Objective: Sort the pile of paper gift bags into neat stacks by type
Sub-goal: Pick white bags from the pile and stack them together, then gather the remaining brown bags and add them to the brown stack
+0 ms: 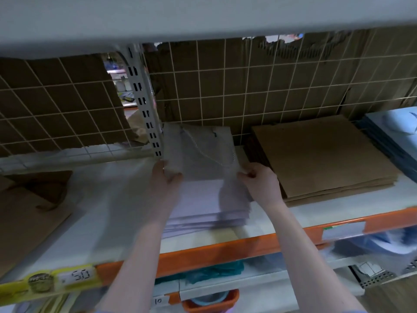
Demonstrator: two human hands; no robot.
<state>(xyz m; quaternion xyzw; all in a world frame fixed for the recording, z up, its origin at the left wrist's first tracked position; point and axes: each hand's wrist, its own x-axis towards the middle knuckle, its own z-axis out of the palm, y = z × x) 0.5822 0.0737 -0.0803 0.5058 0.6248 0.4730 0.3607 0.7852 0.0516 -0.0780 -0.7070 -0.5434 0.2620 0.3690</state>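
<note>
Two hands reach in from six o'clock over the orange shelf edge (225, 249) and hold one white gift bag (200, 152) at the middle of the shelf (112, 199): the left hand (163, 179) pinches its near left corner, the right hand (259, 179) curls round its near right corner, so both are clamped on the same bag, hands apart by its width. Below it lies the white stack (203, 208), slightly fanned at its near edge. The bag looks light, thin and floppy, with a twisted cord handle that could snag, so I judge that holding it by both near corners keeps it flat and square. At three o'clock sits the brown kraft stack (322, 161), stiffer and tidy, just beside the white one with a narrow strip of shelf between. At nine o'clock a loose brown bag (29, 213) lies askew with open shelf around it. Farther right, blue bags (392, 129) lie near the kraft stack. Behind, the wire grid (225, 86) and upright post (146, 105) close the back, and the shelf above leaves low headroom.
</note>
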